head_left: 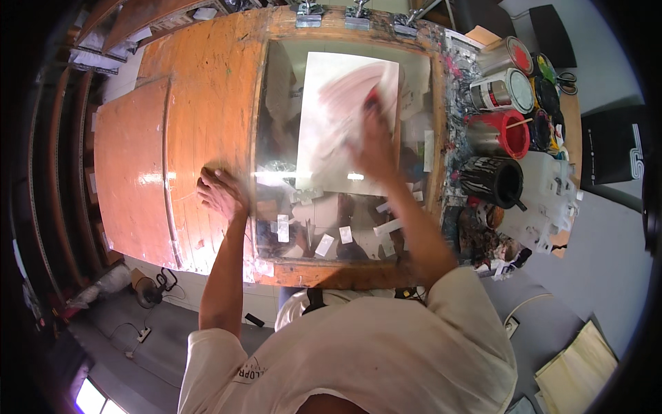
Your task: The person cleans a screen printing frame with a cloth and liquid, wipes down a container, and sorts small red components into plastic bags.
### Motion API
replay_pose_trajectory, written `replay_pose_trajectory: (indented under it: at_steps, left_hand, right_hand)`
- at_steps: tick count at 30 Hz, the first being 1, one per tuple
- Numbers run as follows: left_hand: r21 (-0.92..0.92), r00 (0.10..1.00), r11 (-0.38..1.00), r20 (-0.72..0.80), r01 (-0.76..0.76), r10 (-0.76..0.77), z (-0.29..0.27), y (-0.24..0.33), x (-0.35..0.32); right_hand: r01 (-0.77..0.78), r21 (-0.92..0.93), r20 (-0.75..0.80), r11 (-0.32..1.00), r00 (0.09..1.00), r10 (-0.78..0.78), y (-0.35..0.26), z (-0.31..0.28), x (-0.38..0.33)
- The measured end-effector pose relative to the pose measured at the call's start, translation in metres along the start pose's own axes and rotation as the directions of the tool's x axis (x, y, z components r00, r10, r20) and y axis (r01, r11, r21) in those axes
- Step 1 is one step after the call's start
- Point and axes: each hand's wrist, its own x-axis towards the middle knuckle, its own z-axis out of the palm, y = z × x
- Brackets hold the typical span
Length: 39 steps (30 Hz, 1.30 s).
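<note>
My left hand (222, 193) lies on the wooden tabletop beside the glass panel, holding nothing, its fingers loosely apart. Smeared by motion, my right hand (376, 141) is over a white rectangular sheet (318, 103) on the glass. At its fingertips is a small red and dark thing (373, 102), too blurred to name. A pale reddish smear (348, 84) curves across the sheet's upper part. The glass panel (276, 138) is set in a worn wooden frame, with small white pieces (324, 244) visible at its near part.
Metal hinge clamps (357, 17) line the far edge. At the right stand several paint cans, among them a red one (500, 134) with a stick and a black one (493, 181). A translucent plastic container (541, 200) lies near them. A brown board (131, 176) covers the table's left part.
</note>
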Motion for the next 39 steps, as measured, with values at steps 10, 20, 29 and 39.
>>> replay_pose_trajectory:
  at_steps: [10,20,29,39]
  left_hand:
    - [-0.017,0.999,0.999,-0.003,-0.046,0.046,-0.004,0.013,0.001]
    - [-0.046,0.998,0.998,-0.036,-0.044,0.043,0.007,0.002,0.0]
    - [0.045,0.99,0.998,-0.133,-0.038,0.043,0.032,-0.026,0.017]
    - [0.131,0.966,0.991,-0.254,-0.019,0.052,0.066,-0.036,0.041]
  right_hand:
    - [-0.187,0.064,-0.16,0.98,0.968,0.195,-0.058,0.004,-0.038]
    - [-0.26,-0.128,-0.251,0.957,0.942,0.222,-0.03,-0.005,-0.06]
    - [-0.019,0.13,-0.178,0.991,0.983,0.042,-0.062,-0.007,-0.132]
    - [0.023,-0.026,-0.29,0.999,0.957,-0.029,-0.069,-0.001,-0.172]
